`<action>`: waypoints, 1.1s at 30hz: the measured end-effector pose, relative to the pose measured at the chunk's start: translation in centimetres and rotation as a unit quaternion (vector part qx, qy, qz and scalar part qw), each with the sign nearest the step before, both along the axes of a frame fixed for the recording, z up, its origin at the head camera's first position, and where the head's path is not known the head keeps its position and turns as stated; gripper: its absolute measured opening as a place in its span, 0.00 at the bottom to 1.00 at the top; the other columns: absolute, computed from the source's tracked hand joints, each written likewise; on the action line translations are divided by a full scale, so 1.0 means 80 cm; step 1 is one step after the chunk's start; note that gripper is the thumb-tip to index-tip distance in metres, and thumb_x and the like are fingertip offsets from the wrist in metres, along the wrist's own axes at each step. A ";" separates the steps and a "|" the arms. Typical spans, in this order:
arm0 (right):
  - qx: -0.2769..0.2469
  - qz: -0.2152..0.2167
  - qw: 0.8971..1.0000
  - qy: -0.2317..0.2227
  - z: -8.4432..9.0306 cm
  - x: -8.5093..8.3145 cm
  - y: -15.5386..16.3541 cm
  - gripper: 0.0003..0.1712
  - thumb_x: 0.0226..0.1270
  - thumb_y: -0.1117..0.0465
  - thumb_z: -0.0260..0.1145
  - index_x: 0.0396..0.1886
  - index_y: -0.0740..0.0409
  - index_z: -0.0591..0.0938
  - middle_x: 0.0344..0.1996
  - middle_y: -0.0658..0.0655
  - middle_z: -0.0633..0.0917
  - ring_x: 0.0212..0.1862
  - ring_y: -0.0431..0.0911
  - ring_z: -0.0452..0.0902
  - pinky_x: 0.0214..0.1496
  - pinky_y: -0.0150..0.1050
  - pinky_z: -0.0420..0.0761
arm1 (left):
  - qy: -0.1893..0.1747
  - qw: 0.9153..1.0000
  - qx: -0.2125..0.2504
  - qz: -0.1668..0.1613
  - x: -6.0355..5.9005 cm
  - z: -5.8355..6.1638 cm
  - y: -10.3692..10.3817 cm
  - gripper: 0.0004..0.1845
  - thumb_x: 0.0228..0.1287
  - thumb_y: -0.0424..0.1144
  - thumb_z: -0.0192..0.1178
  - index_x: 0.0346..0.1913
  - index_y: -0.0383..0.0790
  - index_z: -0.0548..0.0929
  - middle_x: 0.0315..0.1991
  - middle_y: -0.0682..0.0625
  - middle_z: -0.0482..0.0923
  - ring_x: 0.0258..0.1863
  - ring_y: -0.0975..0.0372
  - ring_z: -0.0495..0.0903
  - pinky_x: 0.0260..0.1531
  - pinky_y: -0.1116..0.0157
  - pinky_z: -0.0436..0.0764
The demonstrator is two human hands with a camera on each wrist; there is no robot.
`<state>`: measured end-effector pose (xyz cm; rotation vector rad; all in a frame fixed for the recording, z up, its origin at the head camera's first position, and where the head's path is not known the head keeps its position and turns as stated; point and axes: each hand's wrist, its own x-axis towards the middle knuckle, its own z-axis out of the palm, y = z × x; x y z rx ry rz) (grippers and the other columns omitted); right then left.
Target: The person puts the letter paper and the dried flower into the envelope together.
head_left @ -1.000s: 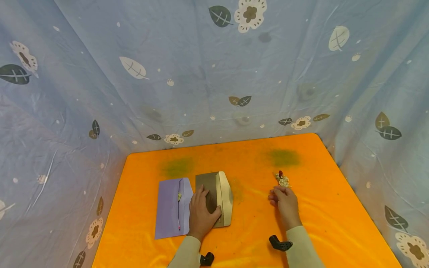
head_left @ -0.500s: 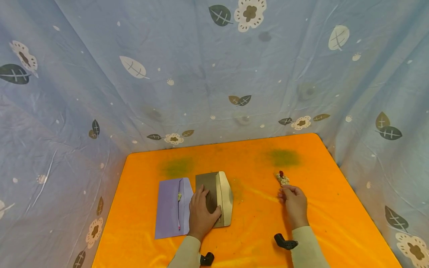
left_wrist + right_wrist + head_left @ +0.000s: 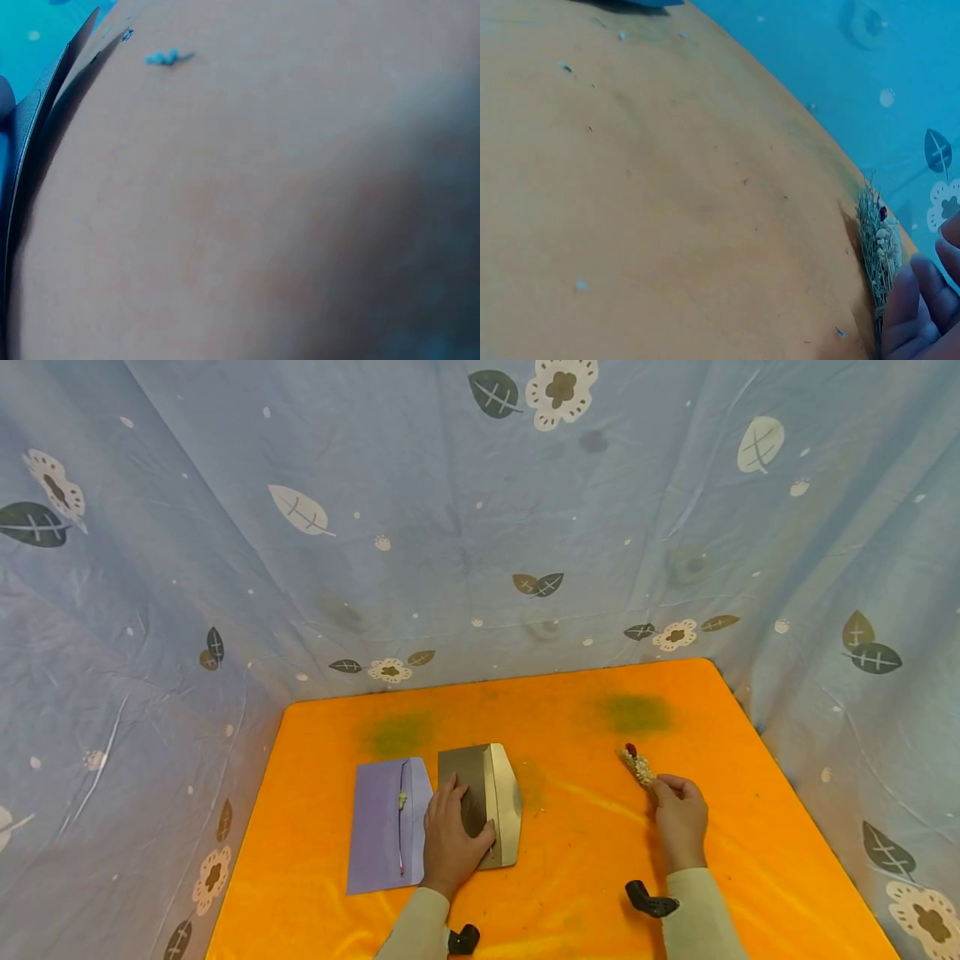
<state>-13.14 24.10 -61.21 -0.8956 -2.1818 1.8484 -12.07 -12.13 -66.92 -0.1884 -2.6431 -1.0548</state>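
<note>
The right hand sits right of centre in the head view, its fingertips curled and pinching the near end of a small dried flower sprig, which lies on the orange table cover pointing up and left, its dark red bud at the far tip. The left hand, low in the middle of the frame, lies flat with fingers straight and slightly spread, pressing on a gold envelope whose flap is folded open to the right. Just left of it, touching or slightly tucked under it, lies a lilac envelope.

Against a second ago, the right hand has slid rightward across the frame and the sprig has turned with it, now slanting toward the hand; the left hand and both envelopes have not moved.

The right wrist view shows the sprig close up at its right edge: pale seed heads, greenish stalks, with fingertips at its lower end. The left wrist view is nearly filled by blurred surface; only dark envelope edges show at its upper left.

The orange cover carries two greenish smudges near its far edge and scattered crumbs. Blue cloth printed with leaves and flowers hangs around the table on three sides.
</note>
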 end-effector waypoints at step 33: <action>0.226 0.226 0.943 -0.093 0.011 0.001 0.009 0.23 0.81 0.65 0.58 0.67 0.77 0.76 0.54 0.74 0.83 0.50 0.67 0.81 0.50 0.62 0.82 | 0.011 1.000 -0.002 0.004 -0.001 0.003 0.000 0.37 0.61 0.46 0.76 0.71 0.34 0.79 0.81 0.38 0.65 0.77 0.42 0.64 0.74 0.37 0.59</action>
